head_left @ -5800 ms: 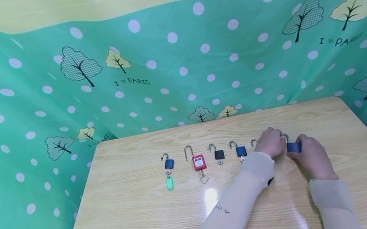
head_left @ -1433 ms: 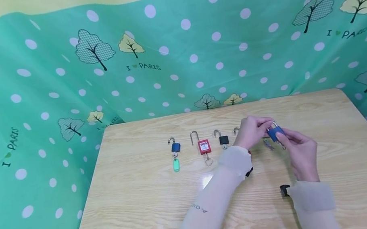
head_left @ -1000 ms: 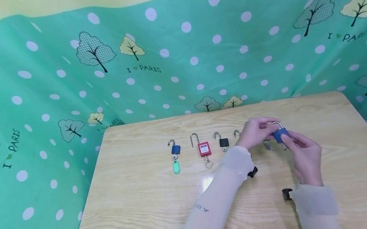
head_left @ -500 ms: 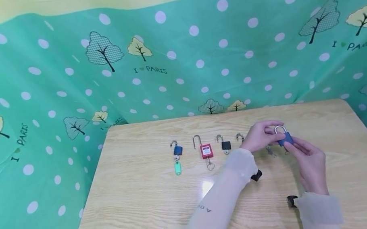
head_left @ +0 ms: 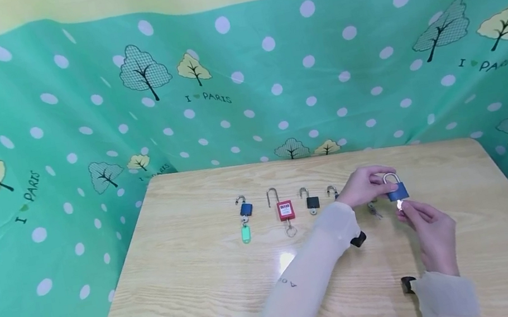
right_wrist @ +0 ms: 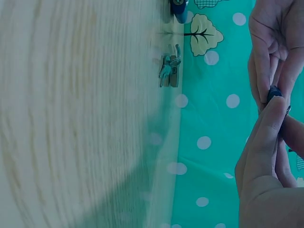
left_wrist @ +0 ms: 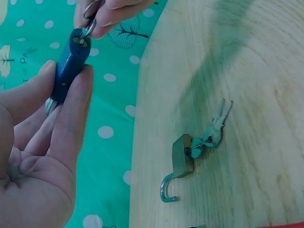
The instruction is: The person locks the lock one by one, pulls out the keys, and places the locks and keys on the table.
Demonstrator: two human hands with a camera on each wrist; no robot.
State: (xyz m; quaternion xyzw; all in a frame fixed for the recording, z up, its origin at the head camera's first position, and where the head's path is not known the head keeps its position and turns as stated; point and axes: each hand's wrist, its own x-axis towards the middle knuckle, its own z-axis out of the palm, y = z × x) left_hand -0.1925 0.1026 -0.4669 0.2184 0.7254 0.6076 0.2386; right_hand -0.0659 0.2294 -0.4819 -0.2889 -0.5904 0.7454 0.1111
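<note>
A blue padlock (head_left: 397,192) is up off the table, its shackle looking closed in the head view. My left hand (head_left: 366,186) pinches the padlock's body between thumb and fingers, as the left wrist view also shows at the blue body (left_wrist: 71,64). Below it, my right hand (head_left: 434,234) pinches a key (head_left: 400,205) at the bottom of the lock. In the left wrist view the key (left_wrist: 89,28) sits at the keyhole, with a ring on it. The right wrist view shows both hands meeting around the lock, which they mostly hide.
Open padlocks with keys lie in a row: a blue one (head_left: 245,210) with a green tag (head_left: 246,233), a red one (head_left: 286,210), a black one (head_left: 313,202), and one partly behind the left hand. A brass padlock (left_wrist: 182,156) with keys lies below the hands.
The blue padlock, earlier low at the table with its shackle raised, is now lifted and looks closed. My right hand has slid from its body down to the key; my left now grips the body.
</note>
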